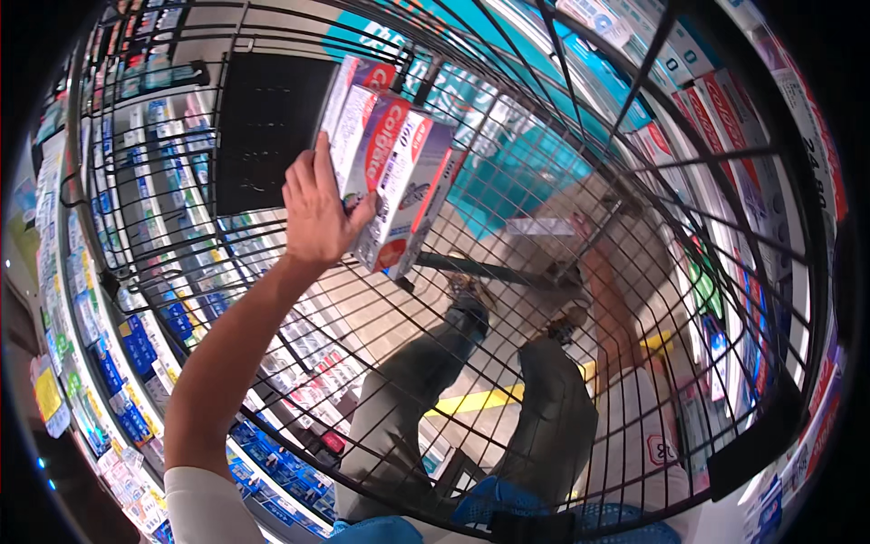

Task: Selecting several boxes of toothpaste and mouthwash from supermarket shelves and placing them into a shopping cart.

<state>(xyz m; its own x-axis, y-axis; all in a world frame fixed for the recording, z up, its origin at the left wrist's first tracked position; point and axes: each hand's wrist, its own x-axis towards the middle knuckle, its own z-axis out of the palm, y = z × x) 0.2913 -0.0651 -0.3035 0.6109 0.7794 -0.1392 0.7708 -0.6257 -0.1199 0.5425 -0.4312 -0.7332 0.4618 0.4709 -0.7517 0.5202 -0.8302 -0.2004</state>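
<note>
My left hand (316, 211) is at the upper left of centre, inside a black wire shopping cart (615, 173). Its fingers and thumb are round a stack of Colgate toothpaste boxes (397, 183), purple, red and white, tilted in the basket. Seen through the mesh and blurred, my right hand (581, 228) is lower down, outside the basket, at the end of a pale flat strip (540, 226) that it seems to pinch. What the strip is cannot be told.
Shelves of packed goods (143, 258) run along the left. More Colgate boxes (731, 129) stand on shelves at the right. A black panel (275, 132) hangs at the basket's far side. Beneath are a teal floor graphic (523, 170), a yellow floor stripe (476, 401) and my legs.
</note>
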